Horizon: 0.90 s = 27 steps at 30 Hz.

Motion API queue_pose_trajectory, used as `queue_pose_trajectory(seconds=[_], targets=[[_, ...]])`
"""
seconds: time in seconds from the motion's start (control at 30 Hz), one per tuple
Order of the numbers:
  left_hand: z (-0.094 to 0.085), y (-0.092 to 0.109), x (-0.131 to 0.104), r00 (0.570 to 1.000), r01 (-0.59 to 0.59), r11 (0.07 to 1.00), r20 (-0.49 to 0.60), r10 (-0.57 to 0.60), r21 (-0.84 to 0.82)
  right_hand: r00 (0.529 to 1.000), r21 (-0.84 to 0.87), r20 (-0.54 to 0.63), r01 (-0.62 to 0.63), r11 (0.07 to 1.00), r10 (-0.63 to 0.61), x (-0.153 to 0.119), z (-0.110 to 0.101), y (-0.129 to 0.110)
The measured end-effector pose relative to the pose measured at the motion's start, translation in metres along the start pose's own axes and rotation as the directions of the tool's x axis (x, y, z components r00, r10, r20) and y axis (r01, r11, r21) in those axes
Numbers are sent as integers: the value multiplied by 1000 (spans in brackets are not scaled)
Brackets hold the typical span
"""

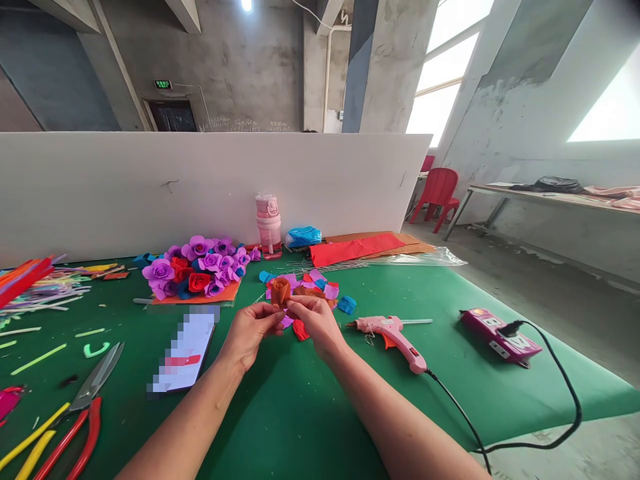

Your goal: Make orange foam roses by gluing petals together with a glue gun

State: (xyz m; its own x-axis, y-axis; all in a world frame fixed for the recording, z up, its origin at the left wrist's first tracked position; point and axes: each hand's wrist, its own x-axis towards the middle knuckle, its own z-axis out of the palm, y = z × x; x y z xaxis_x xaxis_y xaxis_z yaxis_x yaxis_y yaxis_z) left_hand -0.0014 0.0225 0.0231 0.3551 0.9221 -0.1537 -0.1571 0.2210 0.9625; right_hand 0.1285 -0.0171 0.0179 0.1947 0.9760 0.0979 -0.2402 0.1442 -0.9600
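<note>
Between my two hands, above the middle of the green table, is a small orange-brown paper rose [281,291] with its rolled centre facing up. My left hand [254,328] pinches its base from the left. From the right, my right hand [316,320] grips its lower petals with thumb and fingers. Just behind lie loose petals [330,291] in purple, red, blue and brown. A pink hot glue gun [387,330] rests on its side to the right of my right hand. A phone [186,350] with a lit, blurred screen lies left of my left hand.
Finished purple and red paper flowers [200,263] are piled at the back left, near a pink bottle [269,227]. Scissors [97,377] and pliers [75,440] lie front left. A purple power strip [500,337] with a black cord sits right. A white board [210,193] stands behind.
</note>
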Motion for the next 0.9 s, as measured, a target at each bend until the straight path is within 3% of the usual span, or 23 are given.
queue_pose_trajectory(seconds=[0.53, 0.77, 0.9], targets=[[0, 1, -2, 1000, 21, 1000, 20, -22, 14, 996, -6, -2, -92, 996, 92, 1, -3, -5], [3, 0, -3, 1000, 8, 1000, 6, -8, 23, 998, -88, 40, -50, 995, 54, -1, 1, 0], [1, 6, -5, 997, 28, 998, 75, -31, 48, 1000, -85, 21, -11, 996, 13, 4, -6, 5]])
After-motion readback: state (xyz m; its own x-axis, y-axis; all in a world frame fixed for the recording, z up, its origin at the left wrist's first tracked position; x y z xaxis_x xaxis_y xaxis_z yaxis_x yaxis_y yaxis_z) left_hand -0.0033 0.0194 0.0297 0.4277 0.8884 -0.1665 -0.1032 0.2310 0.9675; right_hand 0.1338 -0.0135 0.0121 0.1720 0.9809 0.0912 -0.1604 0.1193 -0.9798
